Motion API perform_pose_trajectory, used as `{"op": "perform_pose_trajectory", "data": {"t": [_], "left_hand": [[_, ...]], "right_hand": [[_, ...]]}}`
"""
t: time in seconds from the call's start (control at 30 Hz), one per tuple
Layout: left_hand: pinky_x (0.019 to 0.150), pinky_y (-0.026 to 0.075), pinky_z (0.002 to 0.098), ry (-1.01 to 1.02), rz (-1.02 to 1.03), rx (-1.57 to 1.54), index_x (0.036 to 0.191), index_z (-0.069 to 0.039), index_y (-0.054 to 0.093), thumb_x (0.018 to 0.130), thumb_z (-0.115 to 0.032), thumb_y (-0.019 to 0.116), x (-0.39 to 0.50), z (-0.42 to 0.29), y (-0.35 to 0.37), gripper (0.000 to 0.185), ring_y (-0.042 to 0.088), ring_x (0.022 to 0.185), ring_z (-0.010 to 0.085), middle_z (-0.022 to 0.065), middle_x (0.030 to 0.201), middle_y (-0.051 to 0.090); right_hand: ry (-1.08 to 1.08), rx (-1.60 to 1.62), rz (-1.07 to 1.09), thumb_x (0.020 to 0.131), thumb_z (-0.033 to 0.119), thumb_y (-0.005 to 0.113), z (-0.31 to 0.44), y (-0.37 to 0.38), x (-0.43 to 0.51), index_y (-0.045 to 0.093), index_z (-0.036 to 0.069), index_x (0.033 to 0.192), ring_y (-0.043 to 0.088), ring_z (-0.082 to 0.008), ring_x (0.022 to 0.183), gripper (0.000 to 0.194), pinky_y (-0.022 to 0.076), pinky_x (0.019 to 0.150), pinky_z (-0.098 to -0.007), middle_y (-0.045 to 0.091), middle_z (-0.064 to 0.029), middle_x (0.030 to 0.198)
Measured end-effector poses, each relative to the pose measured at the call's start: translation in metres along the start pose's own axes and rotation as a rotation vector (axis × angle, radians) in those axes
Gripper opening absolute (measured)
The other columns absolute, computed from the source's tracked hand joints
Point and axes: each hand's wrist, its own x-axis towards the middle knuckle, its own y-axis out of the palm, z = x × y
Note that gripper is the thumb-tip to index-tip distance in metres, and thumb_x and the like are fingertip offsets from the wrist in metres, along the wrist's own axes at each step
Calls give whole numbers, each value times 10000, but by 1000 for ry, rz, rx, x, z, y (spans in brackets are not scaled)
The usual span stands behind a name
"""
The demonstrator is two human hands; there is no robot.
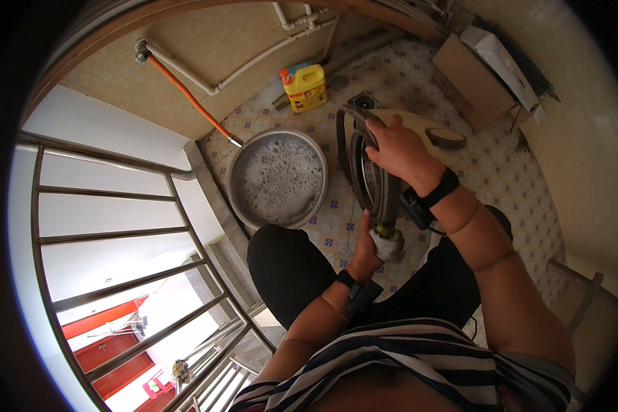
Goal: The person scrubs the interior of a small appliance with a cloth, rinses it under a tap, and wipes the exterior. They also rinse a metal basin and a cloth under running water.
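A beige bucket (pixel 404 126) with a dark grey rim lies tipped on its side before me; it looks like a spin-mop bucket. Inside its mouth shows a perforated metal basket (pixel 369 180). My right hand (pixel 404 152) grips the upper part of the rim, thumb towards the opening. At the lower end of the rim is my left hand (pixel 363 255), its thumb raised along the edge. It holds a grey cloth (pixel 389 250) with a yellow-green piece on top, pressed close to the rim. The left fingers are partly hidden behind the cloth.
Left of the bucket stands a round metal basin (pixel 232 180) of foamy water. An orange hose (pixel 185 98) runs from a wall tap to its rim. Beyond are a yellow jug (pixel 309 92), a floor drain (pixel 363 101) and a cardboard box (pixel 474 87). Metal railings (pixel 121 237) flank the left.
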Motion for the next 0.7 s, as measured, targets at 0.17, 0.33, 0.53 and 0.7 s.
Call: {"op": "perform_pose_trajectory", "data": {"t": [0.17, 0.33, 0.53, 0.7], "left_hand": [[787, 542, 439, -28, 28, 38, 1302, -129, 504, 958, -570, 428, -1, -6, 2, 565, 597, 949, 252, 91, 1096, 591], [747, 550, 411, -74, 8, 69, 1269, -132, 522, 963, -552, 433, -1, -9, 0, 527, 615, 877, 226, 69, 1029, 613], [681, 544, 395, -58, -15, 93, 1156, -130, 556, 958, -534, 457, 1, -8, -5, 461, 610, 783, 210, 56, 926, 607], [662, 541, 394, -44, -14, 102, 1119, -120, 571, 957, -543, 449, 2, -8, -6, 468, 605, 755, 209, 56, 876, 604]], "right_hand": [[-4, -3, 8, 863, 290, 634, 1, 3, -2, 424, 122, 1396, 628, -428, 865, 596, 550, 746, -455, 439, -325, 1231], [-33, -3, -33, 851, 283, 643, 1, 6, -4, 426, 129, 1392, 626, -430, 865, 602, 551, 739, -452, 439, -327, 1226], [-45, 10, -26, 842, 285, 649, 6, 8, -6, 445, 127, 1373, 623, -421, 838, 589, 551, 721, -449, 474, -272, 1128], [-44, 13, -36, 844, 283, 647, 7, 5, -8, 449, 124, 1371, 621, -416, 839, 585, 548, 720, -448, 474, -256, 1121]]}}
